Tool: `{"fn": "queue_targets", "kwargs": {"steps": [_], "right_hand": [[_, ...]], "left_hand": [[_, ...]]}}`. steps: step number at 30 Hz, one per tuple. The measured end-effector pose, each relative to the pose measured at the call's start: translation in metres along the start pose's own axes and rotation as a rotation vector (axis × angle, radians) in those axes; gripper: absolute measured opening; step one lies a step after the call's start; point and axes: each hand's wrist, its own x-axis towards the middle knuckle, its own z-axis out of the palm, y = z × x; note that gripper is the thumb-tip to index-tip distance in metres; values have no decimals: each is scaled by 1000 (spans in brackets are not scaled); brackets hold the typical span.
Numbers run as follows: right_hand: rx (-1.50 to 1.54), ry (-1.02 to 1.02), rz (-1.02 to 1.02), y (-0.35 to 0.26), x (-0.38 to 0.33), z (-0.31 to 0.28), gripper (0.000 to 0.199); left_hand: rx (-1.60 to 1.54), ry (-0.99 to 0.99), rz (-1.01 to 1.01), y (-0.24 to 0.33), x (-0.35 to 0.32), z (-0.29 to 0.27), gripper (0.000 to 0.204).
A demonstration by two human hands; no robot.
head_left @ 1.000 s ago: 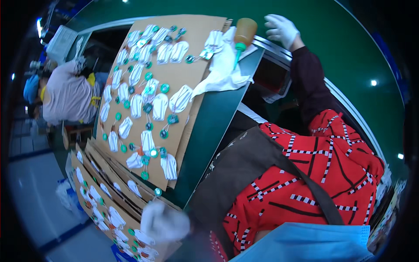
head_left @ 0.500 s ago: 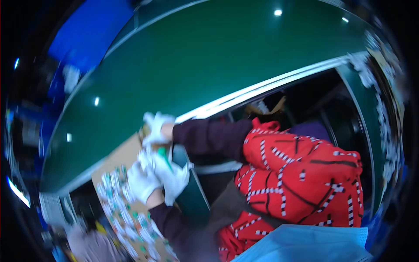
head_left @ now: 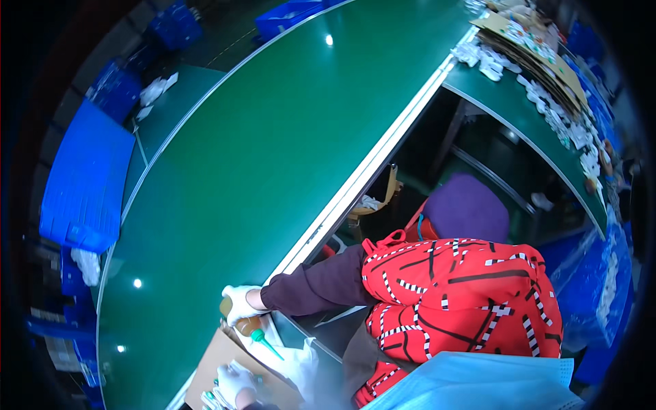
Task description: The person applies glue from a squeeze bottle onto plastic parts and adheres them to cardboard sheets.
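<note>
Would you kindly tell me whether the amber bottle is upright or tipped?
Tipped: the amber bottle slants under the right hand, its green nozzle extending over the white cloth.

Single fisheye view from wearer's head looked down across green table [head_left: 225,191]; blue mask [head_left: 471,384] loomed nearest; right hand [head_left: 242,305], left hand [head_left: 236,384] sat farther off, lower left.

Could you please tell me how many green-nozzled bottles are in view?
1: the amber bottle in the right hand, its green nozzle over the white cloth. Others may be hidden.
</note>
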Motion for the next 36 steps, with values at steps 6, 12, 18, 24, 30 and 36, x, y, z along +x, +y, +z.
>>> {"fn": "queue_targets", "kwargs": {"steps": [6, 12, 18, 24, 30, 36], "right_hand": [[838, -102, -14, 12, 15, -38, 58], [1450, -94, 23, 14, 26, -86, 47], [1630, -217, -7, 28, 30, -109, 49], [1547, -101, -32, 20, 26, -108, 48], [1331, -20, 77, 6, 26, -105, 41], [1489, -280, 86, -58, 13, -30, 32]], "left_hand": [[-127, 7, 179, -19, -10, -2, 29], [-309, 69, 278, -21, -19, -36, 32], [-243, 227, 214, -26, -13, -80, 38], [-219, 549, 330, -19, -9, -142, 30], [-157, 575, 300, 1, -5, -181, 26], [-291, 619, 135, -52, -82, -148, 23]]}}
